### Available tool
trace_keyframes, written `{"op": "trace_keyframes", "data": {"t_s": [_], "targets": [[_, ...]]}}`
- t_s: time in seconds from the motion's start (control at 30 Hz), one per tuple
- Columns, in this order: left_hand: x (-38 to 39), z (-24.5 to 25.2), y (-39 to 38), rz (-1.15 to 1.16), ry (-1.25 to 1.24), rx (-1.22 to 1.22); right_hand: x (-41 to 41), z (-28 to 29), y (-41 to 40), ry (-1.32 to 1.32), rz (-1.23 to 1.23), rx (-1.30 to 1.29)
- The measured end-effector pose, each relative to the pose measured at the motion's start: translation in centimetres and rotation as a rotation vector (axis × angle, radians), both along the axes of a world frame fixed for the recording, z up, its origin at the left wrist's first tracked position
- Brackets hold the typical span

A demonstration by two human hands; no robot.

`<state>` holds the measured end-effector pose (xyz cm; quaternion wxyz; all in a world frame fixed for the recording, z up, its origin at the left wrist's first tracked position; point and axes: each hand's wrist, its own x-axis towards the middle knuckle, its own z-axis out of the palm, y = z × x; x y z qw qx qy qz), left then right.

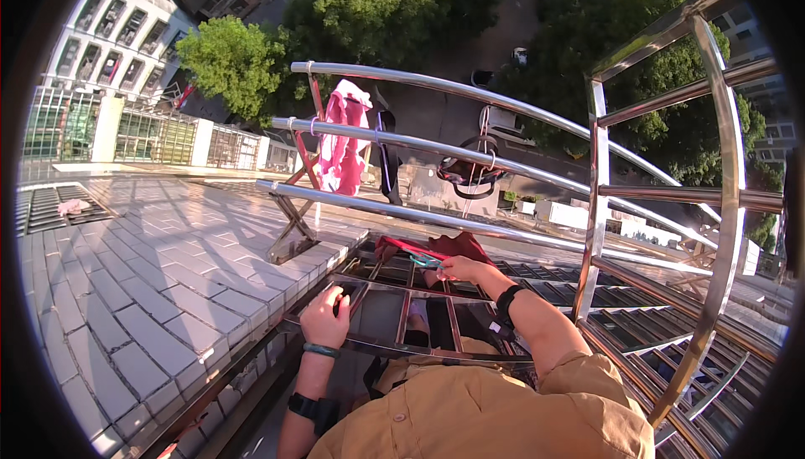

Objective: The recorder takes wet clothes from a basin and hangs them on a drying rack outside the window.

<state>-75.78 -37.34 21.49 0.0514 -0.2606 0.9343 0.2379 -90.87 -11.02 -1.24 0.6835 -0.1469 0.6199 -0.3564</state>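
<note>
My right hand [460, 269] grips a teal clothes hanger [422, 260] that bears a dark red garment [464, 246], just below the lowest metal drying pole [402, 209]. My left hand [326, 322] rests by the metal frame at the window opening, its fingers bent; whether they grip the bar is not clear. On the poles beyond hang a pink and white garment [343, 144], a dark item [388, 163] on a purple hanger [379, 135], and a black item with round hoops [471, 170] on a pale pink hanger.
A white-tiled wall [157, 308] runs along the left. Steel window bars [591, 207] stand at the right, with a barred grille [431, 314] before my body. Crossed metal brackets [292, 217] hold the poles. Trees [377, 0] and a street with vehicles lie far below.
</note>
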Motion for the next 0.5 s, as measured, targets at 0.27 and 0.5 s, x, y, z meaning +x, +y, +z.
{"op": "trace_keyframes", "data": {"t_s": [0.27,0.5], "targets": [[-0.4,0.4,0.0,-0.033,0.000,-0.041,0.9,-2.5,0.7,-0.077,-0.414,0.135],[-0.6,0.8,0.3,-0.008,-0.029,-0.003,1.2,-3.1,-0.5,0.165,-0.493,0.133]]}}
